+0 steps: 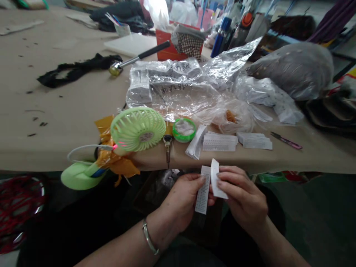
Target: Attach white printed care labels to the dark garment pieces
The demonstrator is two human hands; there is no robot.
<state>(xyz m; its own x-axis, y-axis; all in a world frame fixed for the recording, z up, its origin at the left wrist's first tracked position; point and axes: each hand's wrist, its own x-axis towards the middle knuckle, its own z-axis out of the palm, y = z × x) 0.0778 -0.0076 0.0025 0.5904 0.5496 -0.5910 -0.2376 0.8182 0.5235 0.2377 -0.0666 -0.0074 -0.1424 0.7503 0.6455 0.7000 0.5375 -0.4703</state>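
Note:
Between thumb and fingers, my left hand (185, 198) pinches a printed paper label (203, 191) covered in small text. Close beside it, my right hand (243, 196) grips a second white label (216, 178), slightly bent, with its blank-looking face toward me. Both hands are just off the table's front edge, above my lap. Past them on the table lie a fanned bundle of labels (196, 142), a stack of printed labels (219, 141) and another stack (255, 141). A round green tub (184, 129) with white wadding stands behind the bundle.
A green fan (138, 129) overhangs the table edge at left, near a soldering-iron-like tool (167, 148). Small snips (286, 141) lie at right. Clear plastic bags (183, 89), a hammer-like tool (139, 57), a black cloth strip (79, 70) and a red box (167, 44) sit farther back.

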